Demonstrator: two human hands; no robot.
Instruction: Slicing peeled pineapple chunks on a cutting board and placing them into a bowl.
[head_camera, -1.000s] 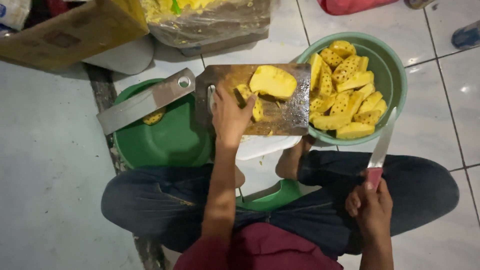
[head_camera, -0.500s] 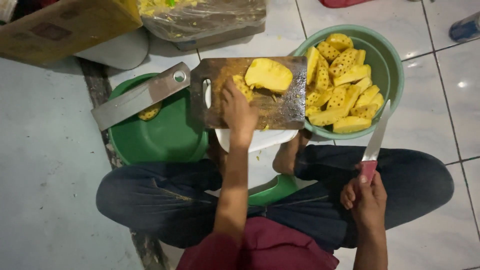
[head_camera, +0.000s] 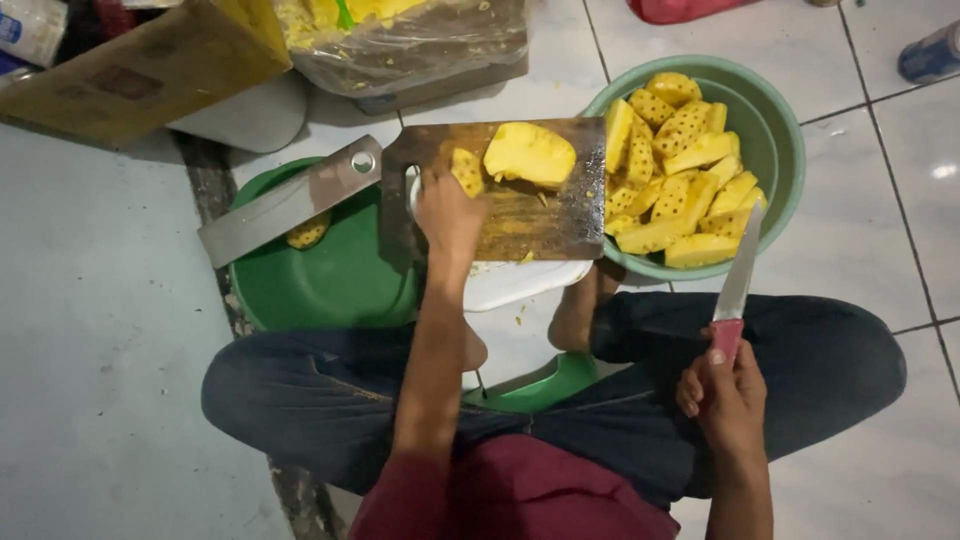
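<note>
Dim indoor light, soft shadows, mild overall blur.

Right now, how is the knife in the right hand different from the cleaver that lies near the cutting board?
The knife has a narrow, pointed blade and a pink handle; the cleaver has a broad, rectangular blade with a hole in it.
The right hand holds the knife, tip toward the light green basin; the cleaver lies untouched across the dark green basin.
Both have plain metal blades.
</note>
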